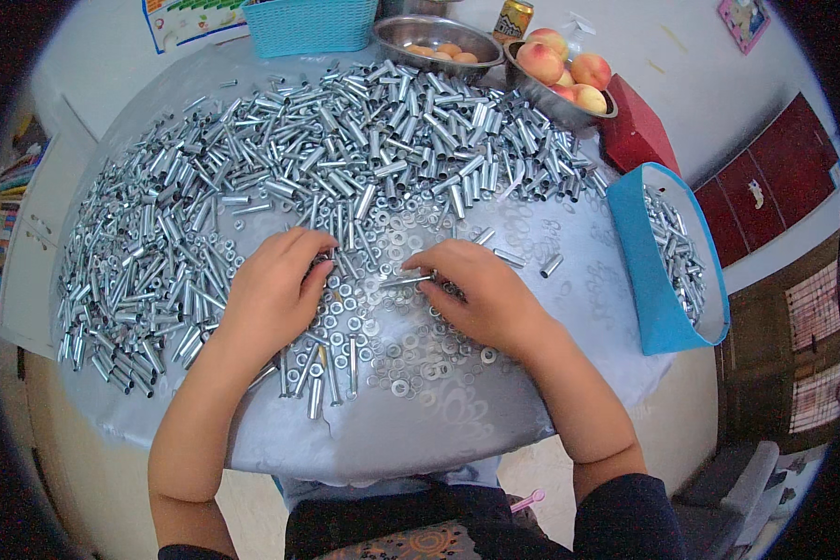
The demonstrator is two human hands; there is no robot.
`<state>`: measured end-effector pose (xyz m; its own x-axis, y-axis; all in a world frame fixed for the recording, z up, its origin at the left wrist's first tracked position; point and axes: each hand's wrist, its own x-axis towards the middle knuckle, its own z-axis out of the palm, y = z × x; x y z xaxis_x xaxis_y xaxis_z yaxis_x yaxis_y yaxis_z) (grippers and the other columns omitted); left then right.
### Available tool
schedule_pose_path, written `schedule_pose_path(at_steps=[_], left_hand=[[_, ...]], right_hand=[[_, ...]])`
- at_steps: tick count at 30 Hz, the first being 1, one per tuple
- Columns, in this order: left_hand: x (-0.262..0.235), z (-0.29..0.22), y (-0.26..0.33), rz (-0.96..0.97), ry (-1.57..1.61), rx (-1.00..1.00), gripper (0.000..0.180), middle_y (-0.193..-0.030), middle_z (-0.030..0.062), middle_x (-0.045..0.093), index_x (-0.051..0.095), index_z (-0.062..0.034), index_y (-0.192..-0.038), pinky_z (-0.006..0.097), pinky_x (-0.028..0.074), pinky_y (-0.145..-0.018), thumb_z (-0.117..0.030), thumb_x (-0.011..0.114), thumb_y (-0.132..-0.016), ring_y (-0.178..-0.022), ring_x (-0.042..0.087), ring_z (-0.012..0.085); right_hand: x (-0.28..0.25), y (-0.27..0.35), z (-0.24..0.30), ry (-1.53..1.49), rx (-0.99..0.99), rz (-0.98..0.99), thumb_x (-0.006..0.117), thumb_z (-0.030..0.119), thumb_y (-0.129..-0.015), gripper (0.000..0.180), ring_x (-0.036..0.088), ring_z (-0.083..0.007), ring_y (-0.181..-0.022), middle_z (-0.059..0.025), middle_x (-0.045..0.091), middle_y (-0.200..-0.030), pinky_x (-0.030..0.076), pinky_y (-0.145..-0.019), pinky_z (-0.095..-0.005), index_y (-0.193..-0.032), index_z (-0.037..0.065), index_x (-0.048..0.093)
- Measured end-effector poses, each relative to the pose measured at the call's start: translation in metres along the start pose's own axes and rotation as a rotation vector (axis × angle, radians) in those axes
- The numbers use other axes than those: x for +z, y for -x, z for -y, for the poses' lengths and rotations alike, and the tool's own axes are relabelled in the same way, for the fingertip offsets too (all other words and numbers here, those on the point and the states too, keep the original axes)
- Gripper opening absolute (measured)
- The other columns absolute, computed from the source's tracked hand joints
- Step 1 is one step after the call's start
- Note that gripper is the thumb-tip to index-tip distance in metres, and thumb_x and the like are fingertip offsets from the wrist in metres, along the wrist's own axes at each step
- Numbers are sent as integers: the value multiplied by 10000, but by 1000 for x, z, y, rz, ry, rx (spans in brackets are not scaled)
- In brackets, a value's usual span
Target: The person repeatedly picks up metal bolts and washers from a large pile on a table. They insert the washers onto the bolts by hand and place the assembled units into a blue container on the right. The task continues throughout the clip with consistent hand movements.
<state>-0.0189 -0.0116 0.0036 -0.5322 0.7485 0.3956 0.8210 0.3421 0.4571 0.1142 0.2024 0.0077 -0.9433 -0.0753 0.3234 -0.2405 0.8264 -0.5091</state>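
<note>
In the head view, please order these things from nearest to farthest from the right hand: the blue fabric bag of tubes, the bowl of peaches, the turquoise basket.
From the right hand:
1. Blue fabric bag, just to its right at the table edge.
2. Bowl of peaches, farther up and slightly right, at the far edge.
3. Turquoise basket, farthest, at the far edge to the upper left.

Crowded ahead and to the left, open on our near right

We see bare table (569, 308) to the right of our right hand (483, 297), clear as far as the blue bin (658, 308) at the edge; ahead and to the left a dense heap of metal tubes (345, 140) blocks the way, with washers (392, 345) scattered between and under our hands and two steel bowls (555, 98) beyond.
</note>
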Motion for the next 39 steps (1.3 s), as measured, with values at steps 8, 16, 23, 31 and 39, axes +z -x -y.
schedule_pose_path(at_steps=[8, 16, 23, 31, 39], left_hand=[[2, 5, -1, -1, -4, 14, 242, -967, 143, 619, 589, -36, -1057, 396, 473, -805, -54, 617, -817, -920, 599, 334], [1, 5, -3, 5, -18, -28, 227, -1011, 147, 610, 589, -42, -1061, 394, 479, -812, -69, 589, -836, -944, 600, 333], [6, 26, -7, -127, -93, 21, 246, -1039, 154, 591, 576, -30, -1061, 408, 476, -824, -85, 615, -825, -966, 586, 348], [15, 34, -6, -166, -199, -43, 358, -1095, 180, 570, 561, 6, -1118, 422, 440, -868, -231, 631, -858, -1004, 557, 361], [5, 25, -3, -126, -343, -268, 480, -1077, 207, 598, 568, 5, -1136, 450, 453, -855, -418, 544, -909, -988, 574, 387]], right_hand=[[1, -1, 5, 2, -32, -20, 619, 11, -790, 289, 593, -292, -867, -111, 592, -909, 476, -780, -380, -1074, 62, 608], [-2, -2, 11, 4, -136, -39, 602, 6, -791, 287, 577, -331, -902, -129, 593, -939, 472, -791, -414, -1070, 72, 605], [-2, 0, 22, 31, -171, -71, 610, 32, -805, 276, 581, -315, -908, -111, 603, -950, 469, -808, -416, -1076, 84, 602], [-2, 2, 21, -22, -185, -63, 610, 45, -817, 275, 592, -317, -897, -114, 611, -948, 470, -792, -420, -1088, 85, 594], [-4, 0, 22, -33, -180, -118, 636, 20, -811, 237, 634, -300, -872, -128, 645, -956, 504, -766, -357, -1047, 48, 630]])
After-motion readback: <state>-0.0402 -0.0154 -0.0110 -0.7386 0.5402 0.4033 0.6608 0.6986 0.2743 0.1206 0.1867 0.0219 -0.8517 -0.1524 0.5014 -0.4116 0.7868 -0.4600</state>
